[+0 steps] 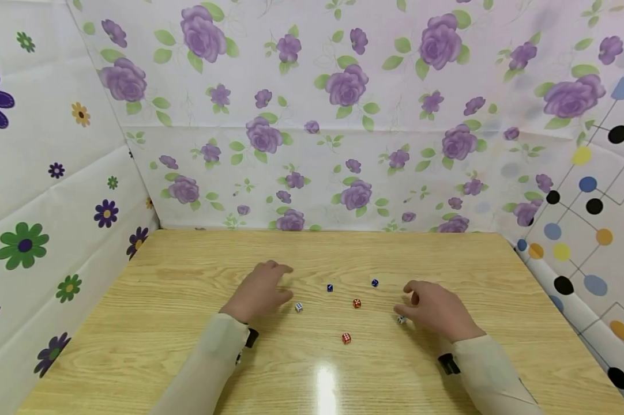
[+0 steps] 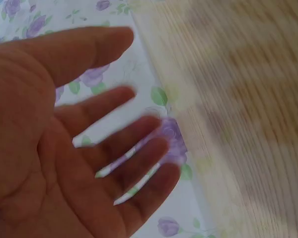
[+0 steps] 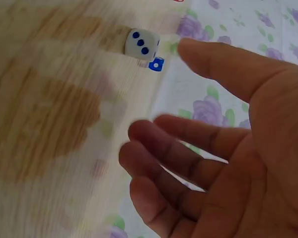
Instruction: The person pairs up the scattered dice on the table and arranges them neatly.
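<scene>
Several small dice lie on the wooden table (image 1: 187, 276). My left hand (image 1: 260, 291) hovers with fingers apart, holding nothing, just left of a white die (image 1: 299, 307). In the left wrist view the left hand (image 2: 84, 134) shows a bare palm. Near a second white die (image 1: 401, 319) is my right hand (image 1: 436, 308), its fingers loosely bent around empty air. The right wrist view has this white die (image 3: 142, 43) beyond the thumb tip. Between the hands are two blue dice (image 1: 330, 287) and two red dice (image 1: 357, 303), one red die being closer to me.
A floral cloth (image 1: 312, 115) hangs behind the table's back edge. Flowered cloth (image 1: 26, 190) covers the left side, and dotted cloth (image 1: 592, 230) the right. Both wrists wear dark straps (image 1: 449, 364). A bright reflection lies on the table in front.
</scene>
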{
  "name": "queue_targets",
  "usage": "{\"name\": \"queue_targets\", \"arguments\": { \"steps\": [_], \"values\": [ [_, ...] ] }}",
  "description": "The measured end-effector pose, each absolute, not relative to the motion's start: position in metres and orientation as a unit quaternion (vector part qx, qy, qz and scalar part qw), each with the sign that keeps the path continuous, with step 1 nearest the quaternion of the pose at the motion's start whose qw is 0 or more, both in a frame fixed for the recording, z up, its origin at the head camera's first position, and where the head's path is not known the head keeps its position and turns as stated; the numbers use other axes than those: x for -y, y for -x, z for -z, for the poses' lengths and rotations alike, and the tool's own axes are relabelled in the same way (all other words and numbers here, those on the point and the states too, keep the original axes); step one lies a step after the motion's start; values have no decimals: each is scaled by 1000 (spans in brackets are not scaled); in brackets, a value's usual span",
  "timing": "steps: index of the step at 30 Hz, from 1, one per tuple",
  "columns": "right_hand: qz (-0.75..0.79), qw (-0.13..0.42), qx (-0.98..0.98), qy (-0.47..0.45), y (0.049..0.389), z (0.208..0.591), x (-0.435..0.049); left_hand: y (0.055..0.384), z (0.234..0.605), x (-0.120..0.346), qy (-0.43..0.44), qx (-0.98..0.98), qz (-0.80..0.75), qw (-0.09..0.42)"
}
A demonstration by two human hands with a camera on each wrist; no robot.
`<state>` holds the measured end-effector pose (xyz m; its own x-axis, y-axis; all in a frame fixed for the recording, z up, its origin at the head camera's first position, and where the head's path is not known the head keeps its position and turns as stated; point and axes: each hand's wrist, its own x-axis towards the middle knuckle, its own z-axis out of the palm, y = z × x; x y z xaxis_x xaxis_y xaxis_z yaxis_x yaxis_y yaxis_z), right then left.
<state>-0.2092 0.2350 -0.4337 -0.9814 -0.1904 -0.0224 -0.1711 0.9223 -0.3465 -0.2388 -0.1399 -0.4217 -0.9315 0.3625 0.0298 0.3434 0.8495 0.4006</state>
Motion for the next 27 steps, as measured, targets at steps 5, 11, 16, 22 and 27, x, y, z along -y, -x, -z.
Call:
{"name": "queue_targets", "arguments": {
  "steps": [5,11,16,22,27],
  "values": [
    [182,65,-975,112,205,432,-233,234,423,136,-210,-950,-222,71],
    [171,76,-973,133,202,432,-231,231,425,132,-222,-946,-220,84],
    [152,72,-974,153,203,435,-231,229,425,128,-238,-942,-222,80],
    [157,76,-971,165,203,437,-231,230,428,126,-248,-944,-206,67],
    [175,83,-966,169,203,438,-232,229,429,125,-257,-941,-208,66]
  ]
}}
